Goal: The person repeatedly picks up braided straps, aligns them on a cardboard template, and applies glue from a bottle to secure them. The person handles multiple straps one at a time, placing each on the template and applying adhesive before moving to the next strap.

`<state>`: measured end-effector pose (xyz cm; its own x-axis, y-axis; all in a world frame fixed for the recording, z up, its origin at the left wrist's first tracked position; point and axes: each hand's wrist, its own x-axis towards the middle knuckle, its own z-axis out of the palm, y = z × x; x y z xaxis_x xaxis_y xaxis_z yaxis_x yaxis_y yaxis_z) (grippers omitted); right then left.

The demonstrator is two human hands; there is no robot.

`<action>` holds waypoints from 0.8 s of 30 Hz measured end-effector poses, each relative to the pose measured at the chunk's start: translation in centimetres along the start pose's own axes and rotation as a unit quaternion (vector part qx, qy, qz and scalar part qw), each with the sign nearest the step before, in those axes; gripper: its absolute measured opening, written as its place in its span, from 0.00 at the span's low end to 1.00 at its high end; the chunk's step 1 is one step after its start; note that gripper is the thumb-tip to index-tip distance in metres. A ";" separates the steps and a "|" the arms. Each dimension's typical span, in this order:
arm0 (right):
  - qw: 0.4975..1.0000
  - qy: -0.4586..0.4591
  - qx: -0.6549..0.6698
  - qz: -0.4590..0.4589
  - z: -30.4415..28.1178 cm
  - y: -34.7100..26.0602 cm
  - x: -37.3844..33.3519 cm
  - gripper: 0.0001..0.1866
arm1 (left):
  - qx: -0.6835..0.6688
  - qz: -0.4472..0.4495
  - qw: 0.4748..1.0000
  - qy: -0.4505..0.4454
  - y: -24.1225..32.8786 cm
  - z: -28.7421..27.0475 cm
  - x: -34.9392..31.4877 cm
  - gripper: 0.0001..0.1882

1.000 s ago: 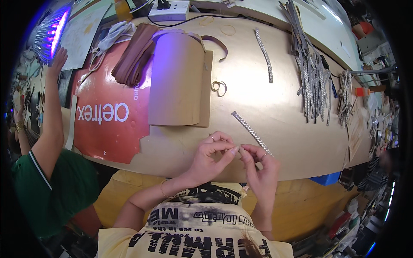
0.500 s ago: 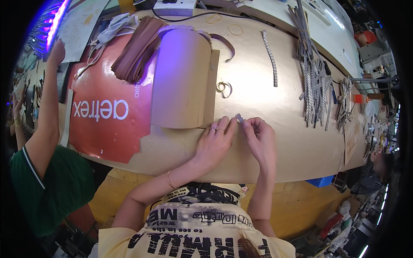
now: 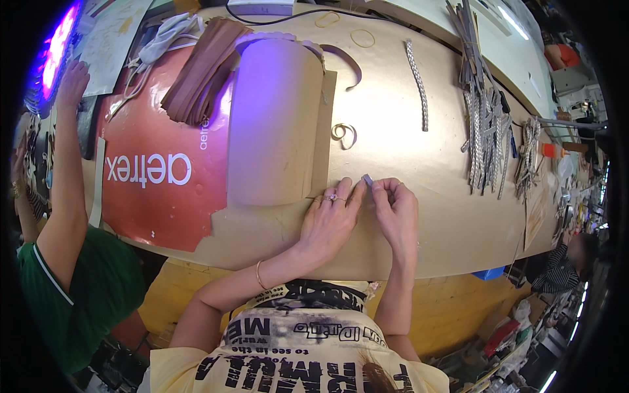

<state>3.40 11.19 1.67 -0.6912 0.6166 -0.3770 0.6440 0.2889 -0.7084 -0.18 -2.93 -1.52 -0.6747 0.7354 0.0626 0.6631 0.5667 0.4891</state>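
A short grey strip is held just above the brown-covered table, its end showing between my two hands. My right hand pinches it between thumb and forefinger. My left hand, wearing a ring, has its fingers bent and close together, the forefinger tip meeting the strip's other side; its thumb is hidden. Left of them stands a curved tan board form. A coiled thin strip lies beyond my hands, and a single braided silver strap farther off to the right.
A bundle of silver braided straps lies at the right. On the left are a red sheet, stacked brown strips and white cord. A co-worker in a green shirt reaches toward a purple-lit lamp.
The strip has turned slightly between my fingers, while my hands stay almost in place. The view has shifted a little. The co-worker's arm has moved left.
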 end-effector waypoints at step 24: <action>0.999 0.006 -0.033 0.004 0.2 0.1 0.1 0.13 | -0.008 -0.028 0.999 -0.031 0.6 -1.2 1.0 0.29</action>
<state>3.30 11.17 1.45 -0.6814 0.6283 -0.3754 0.6704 0.3300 -0.6645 -0.79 -2.30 -0.12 -0.6882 0.7253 -0.0190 0.6200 0.6015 0.5038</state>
